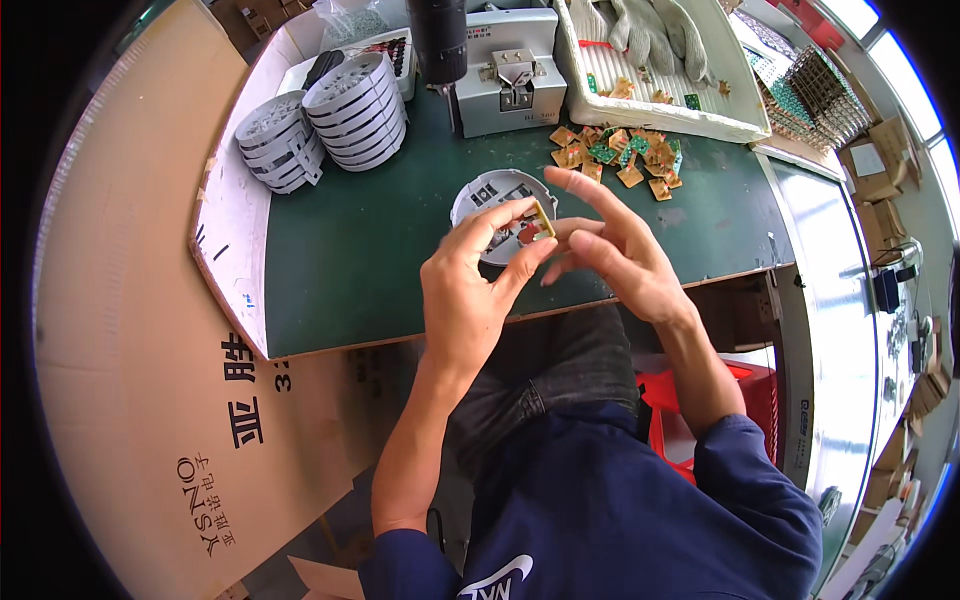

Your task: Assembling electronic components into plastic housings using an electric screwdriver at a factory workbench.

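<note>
My left hand pinches a small circuit board between thumb and fingertips, tilted on edge. Its face shows a red part. Directly beneath sits a round grey-white plastic housing on the green bench top, partly covered by my left hand. My right hand is just to the right of the board, fingers spread and bent, with nothing visible in them. Beyond it lies a loose pile of small tan and green circuit boards.
Two stacks of round housings stand at the back left. A dark cylindrical tool hangs before a grey box-shaped machine. A white foam tray holds gloves and boards. Large cardboard stands left of the bench.
</note>
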Action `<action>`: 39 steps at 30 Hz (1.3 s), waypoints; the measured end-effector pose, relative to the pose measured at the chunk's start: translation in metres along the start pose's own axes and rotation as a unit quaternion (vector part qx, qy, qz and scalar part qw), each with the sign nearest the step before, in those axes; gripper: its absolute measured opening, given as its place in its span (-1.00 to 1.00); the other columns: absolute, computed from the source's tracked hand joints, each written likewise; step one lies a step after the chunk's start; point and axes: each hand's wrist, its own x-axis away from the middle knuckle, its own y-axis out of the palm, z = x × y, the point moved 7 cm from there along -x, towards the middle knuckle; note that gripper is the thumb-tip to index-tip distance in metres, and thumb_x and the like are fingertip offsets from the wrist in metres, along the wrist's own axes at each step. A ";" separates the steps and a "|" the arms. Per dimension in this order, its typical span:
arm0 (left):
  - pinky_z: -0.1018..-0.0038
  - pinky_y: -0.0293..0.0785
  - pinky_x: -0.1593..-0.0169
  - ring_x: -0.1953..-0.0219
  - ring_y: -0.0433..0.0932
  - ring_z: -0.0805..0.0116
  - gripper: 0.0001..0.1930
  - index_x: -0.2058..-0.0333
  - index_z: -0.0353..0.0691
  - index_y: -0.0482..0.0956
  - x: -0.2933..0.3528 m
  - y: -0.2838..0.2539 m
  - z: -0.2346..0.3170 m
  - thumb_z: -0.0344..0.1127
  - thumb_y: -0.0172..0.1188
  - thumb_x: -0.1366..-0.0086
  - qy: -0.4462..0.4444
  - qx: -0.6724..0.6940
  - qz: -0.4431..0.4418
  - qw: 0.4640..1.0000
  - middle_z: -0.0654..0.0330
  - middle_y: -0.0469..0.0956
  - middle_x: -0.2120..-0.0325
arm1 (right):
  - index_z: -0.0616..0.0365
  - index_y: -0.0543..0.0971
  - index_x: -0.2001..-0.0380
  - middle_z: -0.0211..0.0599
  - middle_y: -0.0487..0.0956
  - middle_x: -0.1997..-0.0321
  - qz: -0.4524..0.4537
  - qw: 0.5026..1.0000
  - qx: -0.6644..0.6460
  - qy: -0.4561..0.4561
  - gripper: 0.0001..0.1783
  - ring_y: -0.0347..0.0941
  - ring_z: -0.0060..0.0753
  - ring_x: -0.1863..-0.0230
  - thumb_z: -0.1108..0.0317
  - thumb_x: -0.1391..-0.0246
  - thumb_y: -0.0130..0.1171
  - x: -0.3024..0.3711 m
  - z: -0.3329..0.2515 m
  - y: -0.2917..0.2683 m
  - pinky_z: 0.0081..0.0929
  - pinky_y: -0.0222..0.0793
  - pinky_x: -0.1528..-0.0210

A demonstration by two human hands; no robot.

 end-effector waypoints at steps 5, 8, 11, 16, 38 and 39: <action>0.28 0.53 0.02 0.08 0.63 0.19 -0.54 -0.07 -0.11 0.65 0.010 0.005 0.032 -0.28 0.47 -0.17 0.284 -0.314 0.040 0.905 0.25 0.67 0.10 | 0.30 0.39 -0.31 -0.01 0.63 -0.10 0.029 0.997 0.021 0.068 -0.41 0.60 -0.27 -0.11 0.24 -0.34 0.26 0.000 0.017 -0.006 -0.26 0.57 -0.16; 0.36 0.58 0.00 0.07 0.66 0.27 -0.58 -0.07 -0.16 0.65 0.009 0.003 0.030 -0.38 0.44 -0.21 0.205 -0.203 0.041 0.957 0.21 0.67 0.08 | 0.30 0.50 -0.21 -0.04 0.63 -0.13 0.018 0.999 0.000 0.026 -0.49 0.60 -0.30 -0.11 0.26 -0.29 0.31 -0.001 0.017 -0.009 -0.25 0.58 -0.16; 0.43 0.62 -0.01 0.10 0.72 0.33 -0.63 -0.05 -0.24 0.64 0.006 -0.001 0.004 -0.48 0.40 -0.25 0.082 -0.017 0.000 0.997 0.16 0.70 0.10 | 0.31 0.57 -0.13 -0.15 0.67 -0.06 0.020 0.998 -0.053 0.010 -0.63 0.60 -0.38 -0.08 0.41 -0.31 0.27 0.001 0.016 -0.008 -0.37 0.58 -0.15; 0.45 0.64 0.02 0.14 0.74 0.35 -0.81 0.11 -0.32 0.71 0.008 0.000 0.002 -0.47 0.37 -0.31 0.085 0.015 -0.009 0.996 0.13 0.73 0.10 | 0.25 0.62 -0.09 -0.32 0.68 -0.01 0.039 0.999 -0.025 0.004 -0.65 0.58 -0.46 -0.07 0.46 -0.25 0.32 0.004 0.025 -0.014 -0.38 0.56 -0.18; -0.06 0.22 -0.32 -0.29 0.25 -0.27 0.21 -0.34 -0.55 0.18 -0.001 0.006 -0.024 0.30 0.52 0.00 0.089 -0.370 0.084 0.921 -0.34 0.22 -0.26 | 0.12 0.69 0.00 -0.15 0.67 0.01 -0.004 0.761 0.606 -0.231 -0.64 0.61 -0.09 0.01 0.42 -0.08 0.37 -0.072 -0.021 0.001 -0.23 0.53 -0.08; -0.05 0.23 -0.31 -0.27 0.26 -0.25 0.20 -0.33 -0.54 0.20 -0.002 0.008 -0.026 0.31 0.52 0.01 0.079 -0.417 0.086 0.901 -0.32 0.25 -0.24 | 0.11 0.69 0.01 -0.13 0.66 0.03 -0.019 0.760 0.609 -0.227 -0.64 0.59 -0.02 0.00 0.42 -0.08 0.36 -0.079 -0.015 0.000 -0.16 0.53 -0.07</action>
